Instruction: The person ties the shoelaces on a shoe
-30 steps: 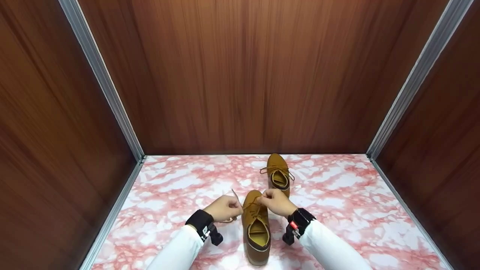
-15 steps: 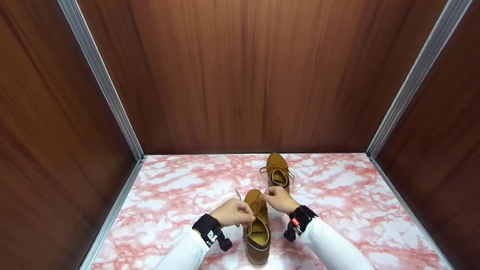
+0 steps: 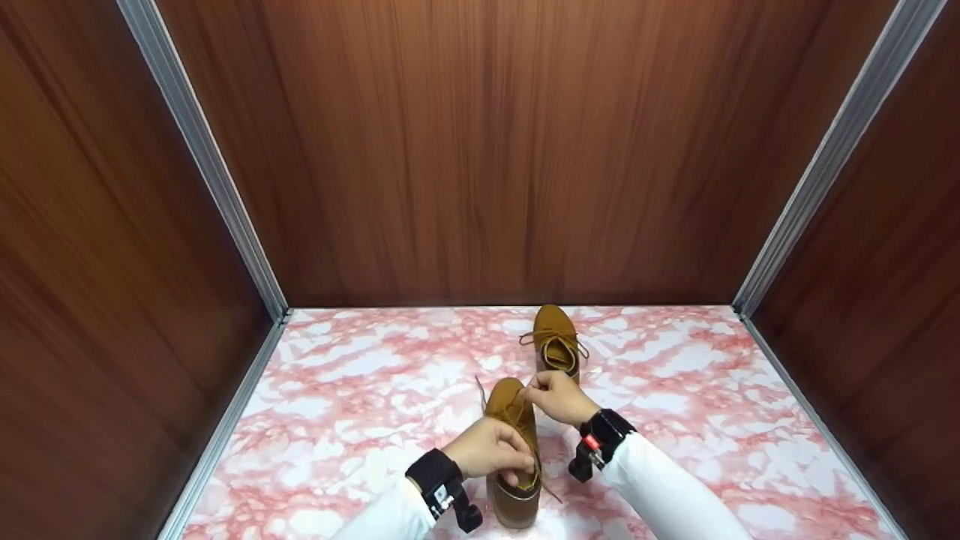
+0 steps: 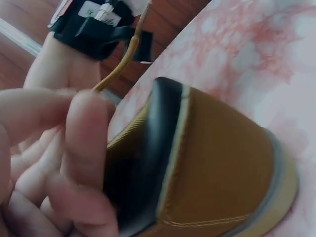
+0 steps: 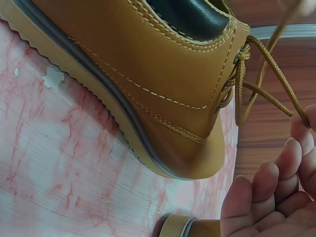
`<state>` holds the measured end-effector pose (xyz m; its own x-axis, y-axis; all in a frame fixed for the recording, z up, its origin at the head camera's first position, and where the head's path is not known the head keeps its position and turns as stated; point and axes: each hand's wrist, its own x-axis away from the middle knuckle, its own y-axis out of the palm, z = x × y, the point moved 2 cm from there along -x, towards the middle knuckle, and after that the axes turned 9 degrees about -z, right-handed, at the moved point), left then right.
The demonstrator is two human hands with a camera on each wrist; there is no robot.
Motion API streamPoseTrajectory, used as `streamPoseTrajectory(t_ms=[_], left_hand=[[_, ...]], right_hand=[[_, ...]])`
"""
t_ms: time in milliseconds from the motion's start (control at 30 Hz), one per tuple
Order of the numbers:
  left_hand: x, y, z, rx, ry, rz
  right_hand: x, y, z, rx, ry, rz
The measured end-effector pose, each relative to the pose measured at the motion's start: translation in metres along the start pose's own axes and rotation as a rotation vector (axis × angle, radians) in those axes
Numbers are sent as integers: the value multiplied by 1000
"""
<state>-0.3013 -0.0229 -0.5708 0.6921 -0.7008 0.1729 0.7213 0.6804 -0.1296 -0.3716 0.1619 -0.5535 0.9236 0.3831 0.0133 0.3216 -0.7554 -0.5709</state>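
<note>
A tan lace-up shoe (image 3: 517,510) stands upright, toe pointing away, with a dark padded collar (image 4: 165,138). Over its opening, my left hand (image 3: 491,450) pinches a brown shoelace (image 4: 123,61) between thumb and fingertips; a free end sticks out past the fingers. My right hand (image 3: 561,397), just right of the toe, pinches a stretch of lace (image 5: 279,76) between thumb and index finger, its other fingers loosely curled. In the right wrist view a knot (image 5: 243,53) sits at the top eyelets. My left hand hides part of the opening.
A matching tan shoe (image 3: 555,326) with a tied bow stands behind and slightly right, partly covered by my right hand. The pink-and-white marbled surface (image 3: 360,360) meets brown wood-grain panels (image 3: 480,187) at the back and sides.
My left hand has moved right and back toward the heel, from beside the shoe to over its opening, drawing lace along. My right hand has shifted only slightly.
</note>
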Motion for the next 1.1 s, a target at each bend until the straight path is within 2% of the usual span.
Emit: streamPoseTrajectory(t_ms=[67, 167, 267, 433, 500, 600, 767, 967, 1100], left_hand=[[0, -1, -2, -27, -5, -27], [1, -9, -4, -92, -17, 12], [1, -22, -6, -149, -12, 124], [-6, -42, -12, -201, 58, 348], [-10, -46, -13, -227, 81, 414], [-18, -49, -13, -260, 80, 467], [-28, -49, -14, -292, 78, 467], [-30, -45, -18, -252, 110, 357], [-29, -42, -20, -248, 129, 329]], right_hand=[[0, 0, 0, 0, -2, 2], [1, 0, 0, -4, -1, 1], [1, 0, 0, -13, 3, -4], [3, -1, 1, -18, 7, -9], [3, -1, 1, -14, 9, -6], [3, -1, 2, -12, 23, 1], [3, 0, 2, -13, 25, -1], [1, 0, 2, -10, 13, -17], [2, -1, 2, -10, 19, -16]])
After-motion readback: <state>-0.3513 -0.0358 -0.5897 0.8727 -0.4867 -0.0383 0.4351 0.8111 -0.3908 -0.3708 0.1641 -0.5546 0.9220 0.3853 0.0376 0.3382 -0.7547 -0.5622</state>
